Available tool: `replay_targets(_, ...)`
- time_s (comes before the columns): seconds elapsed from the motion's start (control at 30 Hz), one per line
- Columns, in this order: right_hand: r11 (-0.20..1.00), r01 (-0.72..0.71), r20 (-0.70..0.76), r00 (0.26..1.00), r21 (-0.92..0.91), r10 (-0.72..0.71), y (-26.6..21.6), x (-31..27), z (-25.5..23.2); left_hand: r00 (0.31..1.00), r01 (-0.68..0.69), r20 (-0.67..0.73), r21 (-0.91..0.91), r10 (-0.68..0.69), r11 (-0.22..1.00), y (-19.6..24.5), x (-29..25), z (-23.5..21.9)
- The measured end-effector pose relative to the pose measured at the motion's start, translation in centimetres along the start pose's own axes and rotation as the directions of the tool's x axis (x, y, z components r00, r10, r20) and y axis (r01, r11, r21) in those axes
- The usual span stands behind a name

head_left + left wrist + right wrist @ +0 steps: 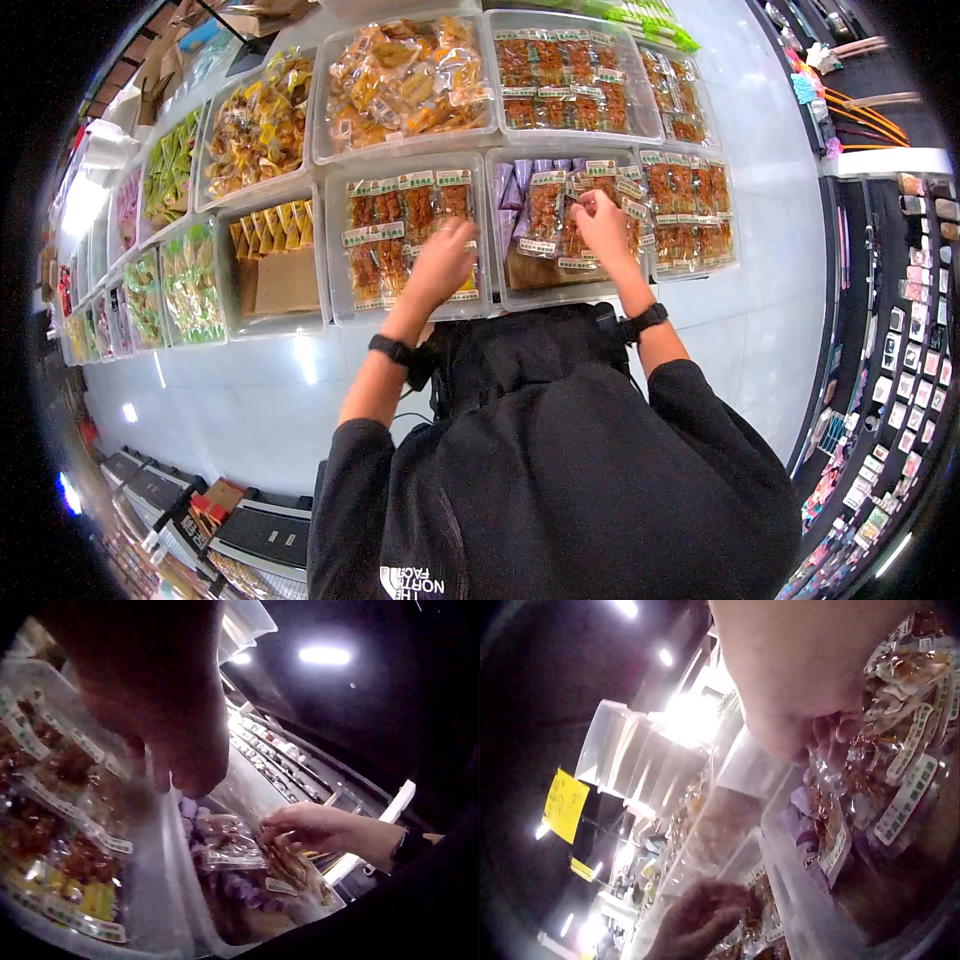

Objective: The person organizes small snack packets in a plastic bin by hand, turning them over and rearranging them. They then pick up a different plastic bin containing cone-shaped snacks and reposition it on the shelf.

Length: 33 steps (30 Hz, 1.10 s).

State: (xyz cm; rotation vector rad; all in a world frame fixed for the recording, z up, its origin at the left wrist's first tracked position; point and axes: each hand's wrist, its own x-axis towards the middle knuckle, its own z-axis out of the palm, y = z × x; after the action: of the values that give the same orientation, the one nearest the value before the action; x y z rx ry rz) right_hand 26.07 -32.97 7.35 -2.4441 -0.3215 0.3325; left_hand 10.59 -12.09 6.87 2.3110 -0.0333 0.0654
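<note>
My left hand [445,265] is over the right side of a bin of flat, clear snack packets [375,235] with reddish-brown pieces and white label strips. Its fingers are loose, with nothing visible in them, and the hand is slightly blurred. In the neighbouring bin [560,296], my right hand [606,228] pinches a similar snack packet [832,832] among others. Purple packets [508,190] lie beneath and beside these, along with brown cardboard at the near side. From the left wrist view, the right hand's fingers curl at the packets' upper edge.
Behind are bins of yellow-brown wrapped snacks [400,80] and more reddish packets [560,75]. To the left stands a bin with yellow packets [275,225] and cardboard. Another full bin [690,215] adjoins on the right. Shelves of small goods [900,380] run along the far right.
</note>
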Motion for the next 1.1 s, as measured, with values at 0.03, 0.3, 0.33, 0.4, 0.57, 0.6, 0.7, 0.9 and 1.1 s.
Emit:
replay_targets(0.03,0.996,0.043,-0.016,0.999,-0.079,-0.044,-0.4,-0.1,0.6,1.0,0.007,-0.009,0.003,-0.007,1.0,0.4,0.8,0.9)
replay_targets(0.3,0.996,0.004,0.043,0.999,0.089,-0.008,1.2,1.7,3.7,0.995,-0.061,-0.081,0.021,0.063,0.998,1.7,1.1,4.4)
replay_targets(0.33,0.996,0.022,0.063,0.998,0.086,-0.027,0.8,1.6,3.5,0.994,-0.04,-0.1,0.024,0.042,0.999,1.5,0.9,4.3)
replay_targets(0.4,0.865,-0.232,0.248,0.96,0.445,0.129,0.0,1.0,2.9,0.984,0.05,-0.164,-0.119,-0.069,0.992,1.3,0.2,4.0)
replay_targets(0.57,0.801,-0.191,0.391,0.919,0.567,-0.057,-3.6,-1.5,2.2,0.876,0.327,-0.175,-0.469,-0.449,0.821,-0.4,-2.7,3.2)
replay_targets(0.6,0.716,-0.223,0.451,0.881,0.662,-0.143,-5.2,-2.4,2.7,0.872,0.33,-0.18,-0.47,-0.455,0.818,-1.1,-3.4,3.4)
replay_targets(0.7,0.772,-0.257,0.57,0.806,0.581,-0.161,-6.7,-3.4,7.6,0.81,0.202,-0.045,-0.914,-0.585,0.351,-1.6,-5.8,2.5)
replay_targets(0.9,0.863,-0.204,0.602,0.787,0.461,-0.135,-10.6,-3.7,12.8,0.722,0.318,-0.162,-0.786,-0.673,0.53,-6.8,-10.3,1.9)
replay_targets(1.1,0.917,-0.189,0.526,0.85,0.35,-0.025,-10.1,-1.8,17.8,0.654,0.574,-0.131,-0.557,-0.745,0.601,-6.5,-10.7,0.8)
